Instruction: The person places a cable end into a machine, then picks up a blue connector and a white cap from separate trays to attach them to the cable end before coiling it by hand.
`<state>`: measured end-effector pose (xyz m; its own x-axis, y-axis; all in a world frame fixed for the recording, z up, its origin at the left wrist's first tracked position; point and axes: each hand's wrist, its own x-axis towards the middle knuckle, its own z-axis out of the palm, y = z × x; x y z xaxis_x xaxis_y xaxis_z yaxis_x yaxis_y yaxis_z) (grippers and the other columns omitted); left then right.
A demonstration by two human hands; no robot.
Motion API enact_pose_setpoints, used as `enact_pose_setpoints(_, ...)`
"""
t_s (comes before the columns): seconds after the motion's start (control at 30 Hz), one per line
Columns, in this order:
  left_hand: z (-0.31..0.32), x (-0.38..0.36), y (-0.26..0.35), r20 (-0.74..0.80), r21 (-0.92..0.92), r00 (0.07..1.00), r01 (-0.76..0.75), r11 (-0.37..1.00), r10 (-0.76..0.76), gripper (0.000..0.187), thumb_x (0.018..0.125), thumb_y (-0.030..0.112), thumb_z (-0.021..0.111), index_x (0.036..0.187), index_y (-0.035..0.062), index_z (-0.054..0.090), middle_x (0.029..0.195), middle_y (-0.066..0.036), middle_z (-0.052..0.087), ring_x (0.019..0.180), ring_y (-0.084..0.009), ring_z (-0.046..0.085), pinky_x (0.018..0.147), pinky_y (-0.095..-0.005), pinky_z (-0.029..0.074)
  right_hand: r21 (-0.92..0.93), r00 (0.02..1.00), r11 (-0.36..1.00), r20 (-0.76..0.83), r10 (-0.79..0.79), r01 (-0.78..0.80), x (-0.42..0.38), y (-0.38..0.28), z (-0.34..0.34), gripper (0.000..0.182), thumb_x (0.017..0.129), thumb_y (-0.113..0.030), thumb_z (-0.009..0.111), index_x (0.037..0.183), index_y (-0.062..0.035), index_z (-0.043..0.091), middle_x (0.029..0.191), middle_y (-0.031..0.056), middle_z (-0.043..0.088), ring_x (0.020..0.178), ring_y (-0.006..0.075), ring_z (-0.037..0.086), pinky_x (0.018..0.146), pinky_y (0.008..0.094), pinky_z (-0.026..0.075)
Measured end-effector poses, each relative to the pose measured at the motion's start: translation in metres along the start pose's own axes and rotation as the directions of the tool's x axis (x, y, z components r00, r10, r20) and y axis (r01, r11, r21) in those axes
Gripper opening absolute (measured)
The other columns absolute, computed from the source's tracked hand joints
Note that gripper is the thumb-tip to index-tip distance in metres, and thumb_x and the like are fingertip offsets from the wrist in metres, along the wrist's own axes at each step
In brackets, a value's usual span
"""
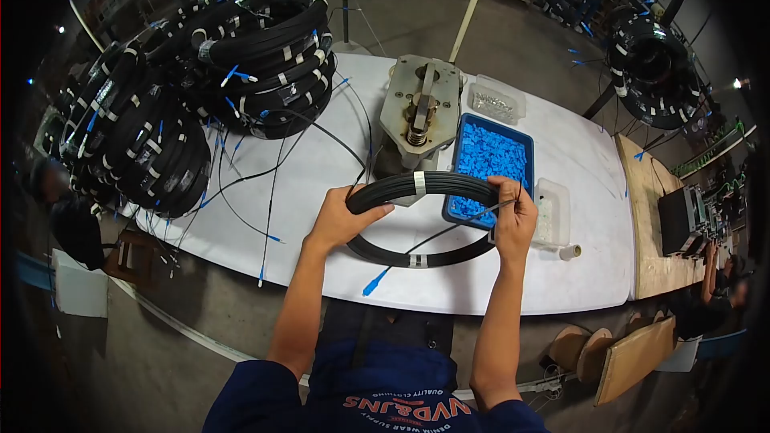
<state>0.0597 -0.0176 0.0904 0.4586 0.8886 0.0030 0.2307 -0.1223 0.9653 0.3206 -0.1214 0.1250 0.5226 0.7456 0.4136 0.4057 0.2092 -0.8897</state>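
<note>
Both hands hold one black cable coil [425, 184] bound with white tape, raised a little above the white table [321, 168]. My left hand [345, 220] grips the coil's left side. My right hand [512, 220] grips its right side and pinches a thin loose cable end between the fingers. A blue connector [374, 281] hangs from the coil near the table's front edge.
Behind the coil stand a blue tray of blue parts [489, 162], a grey metal press tool [420, 112] and two clear boxes [497, 99]. Stacks of black coils [265, 56] fill the table's left end. A wooden bench [654, 224] is at the right.
</note>
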Motion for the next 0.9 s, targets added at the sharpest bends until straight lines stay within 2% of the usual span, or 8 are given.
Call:
enact_pose_setpoints(0.1,-0.007,0.008,0.002,-0.026,0.046,0.999,-0.024,0.999,0.025,0.03,0.078,0.024,0.084,0.089,-0.0006,0.071,0.067,0.003,0.057,0.061,-0.0073,0.046,0.056,-0.0269,0.038,0.101,0.992,0.987,0.006,0.127,-0.127,0.001,0.005,0.003,0.034,0.104,-0.028,0.054,0.1,0.0007,0.071,0.077,-0.0012,0.061,0.074,0.0049,0.051,0.065,0.0219,0.043)
enact_pose_setpoints(0.17,-0.017,0.018,0.009,-0.068,0.218,0.986,-0.135,0.967,0.153,0.041,0.074,0.032,0.088,0.076,-0.0012,0.064,0.059,-0.003,0.053,0.055,-0.0106,0.046,0.052,-0.0299,0.039,0.148,0.986,0.975,0.033,0.164,-0.167,0.004,0.028,0.006,0.041,0.106,-0.035,0.051,0.101,0.0005,0.071,0.081,-0.0008,0.063,0.073,0.0057,0.053,0.066,0.0215,0.043)
enact_pose_setpoints(0.23,-0.025,0.026,0.022,-0.095,0.246,0.976,-0.166,0.955,0.194,0.046,0.073,0.037,0.088,0.077,-0.0021,0.064,0.059,-0.006,0.056,0.055,-0.0127,0.049,0.052,-0.0313,0.041,0.354,0.946,0.878,0.08,0.314,-0.322,0.004,0.036,0.012,0.047,0.106,-0.039,0.047,0.102,0.0009,0.07,0.085,-0.0001,0.064,0.074,0.0061,0.054,0.068,0.0214,0.044)
enact_pose_setpoints(0.37,-0.044,0.049,0.014,-0.044,0.36,0.96,-0.242,0.901,0.275,0.051,0.077,0.044,0.084,0.078,-0.0016,0.063,0.059,-0.006,0.055,0.055,-0.0142,0.049,0.054,-0.0324,0.041,0.423,0.892,0.79,0.123,0.434,-0.443,-0.003,0.056,0.03,0.052,0.108,-0.042,0.037,0.103,-0.0009,0.069,0.094,0.0056,0.068,0.076,0.0103,0.061,0.07,0.0222,0.048)
enact_pose_setpoints(0.47,-0.046,0.06,-0.003,-0.034,0.301,0.967,-0.23,0.926,0.251,0.039,0.091,0.037,0.072,0.078,0.0012,0.061,0.061,0.001,0.048,0.056,-0.0087,0.042,0.052,-0.0268,0.036,0.498,0.903,0.764,0.102,0.418,-0.41,-0.003,0.063,0.034,0.056,0.109,-0.043,0.03,0.107,0.0016,0.064,0.1,0.0108,0.069,0.086,0.0158,0.066,0.078,0.0262,0.052)
enact_pose_setpoints(0.53,-0.047,0.062,-0.008,0.011,0.029,0.998,-0.065,0.997,0.064,0.042,0.102,0.038,0.056,0.079,0.0033,0.061,0.061,0.001,0.052,0.05,-0.0062,0.045,0.047,-0.0223,0.035,0.594,0.905,0.701,0.122,0.407,-0.395,-0.001,0.064,0.034,0.059,0.108,-0.046,0.027,0.111,0.0047,0.057,0.109,0.017,0.066,0.097,0.0229,0.067,0.088,0.0318,0.054)
enact_pose_setpoints(0.77,-0.045,0.061,-0.001,-0.039,-0.24,0.998,-0.055,0.969,0.046,0.052,0.105,0.044,0.047,0.073,0.0048,0.059,0.057,0.0,0.053,0.046,-0.0056,0.046,0.043,-0.0205,0.033,0.625,0.956,0.742,0.022,0.293,-0.242,0.014,0.059,0.033,0.065,0.105,-0.053,0.031,0.111,0.0063,0.056,0.11,0.0196,0.063,0.098,0.0254,0.065,0.092,0.0353,0.051)
enact_pose_setpoints(0.9,-0.042,0.069,-0.013,-0.076,-0.279,0.993,-0.11,0.954,0.092,0.053,0.105,0.044,0.046,0.073,0.0044,0.059,0.057,-0.002,0.054,0.045,-0.0066,0.046,0.043,-0.0219,0.034,0.536,0.927,0.777,0.027,0.375,-0.33,0.027,0.044,0.033,0.068,0.103,-0.057,0.033,0.109,0.0057,0.058,0.106,0.0176,0.065,0.092,0.0219,0.065,0.09,0.0319,0.051)
